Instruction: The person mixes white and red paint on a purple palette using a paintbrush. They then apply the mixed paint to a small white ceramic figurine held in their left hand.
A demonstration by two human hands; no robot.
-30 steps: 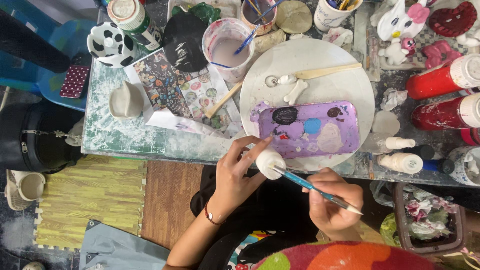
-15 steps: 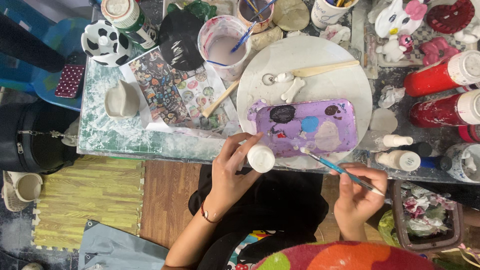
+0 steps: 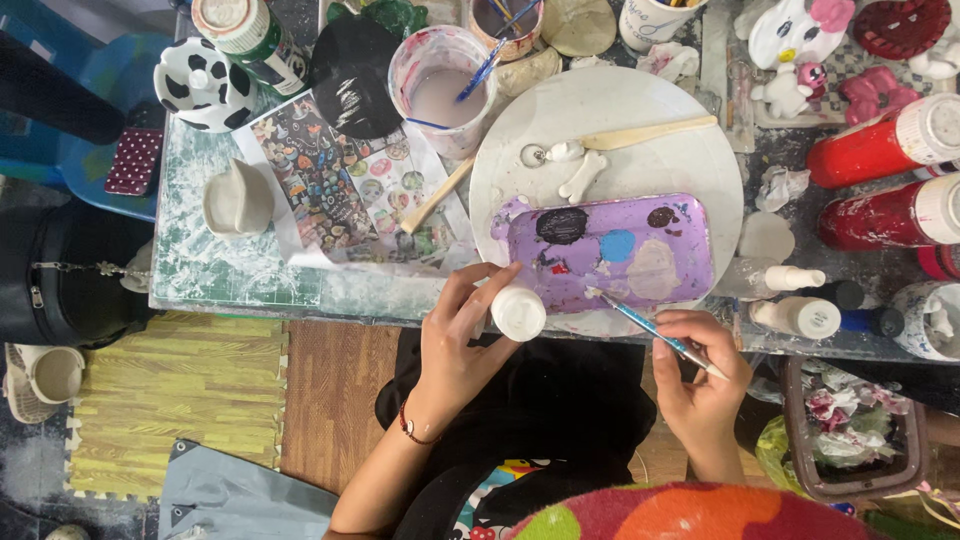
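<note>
The left hand pinches a small round white clay piece between thumb and fingers, just off the near edge of the cluttered desk. The right hand is closed around a thin blue-handled paintbrush, its tip touching the purple rectangular paint palette that lies on a round white board.

Even, bright overhead light; shadows are soft, the white round board glares mildly, and edges bend slightly.
</note>
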